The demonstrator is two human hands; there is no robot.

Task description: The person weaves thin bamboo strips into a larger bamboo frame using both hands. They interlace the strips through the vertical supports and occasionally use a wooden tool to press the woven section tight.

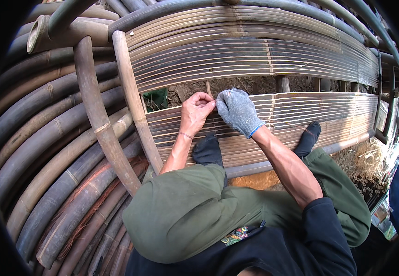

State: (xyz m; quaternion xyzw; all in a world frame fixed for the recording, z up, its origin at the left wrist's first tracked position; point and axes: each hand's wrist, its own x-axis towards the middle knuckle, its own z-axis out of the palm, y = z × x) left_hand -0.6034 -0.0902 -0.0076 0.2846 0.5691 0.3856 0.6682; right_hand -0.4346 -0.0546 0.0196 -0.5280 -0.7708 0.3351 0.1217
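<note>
My bare left hand (195, 112) and my right hand (240, 110), in a grey knit glove with a blue cuff edge, meet fingertip to fingertip. Both are closed in a pinch; whatever lies between the fingers is too small to make out. They work over the upper edge of a panel of split bamboo slats (319, 110), just below a gap. A thin dark strand (213, 123) runs down the slats beneath my fingers. My dark-socked feet rest on this panel, one foot (207, 149) below my hands and the other foot (308, 138) farther right.
Beyond the gap lies a second slat panel (199, 57). A bamboo crosspiece (132, 92) borders both panels at left, beside a slanting bamboo pole (99, 115). Many bamboo poles (47, 147) are stacked at far left. Straw (369, 161) and cut bamboo ends lie at right.
</note>
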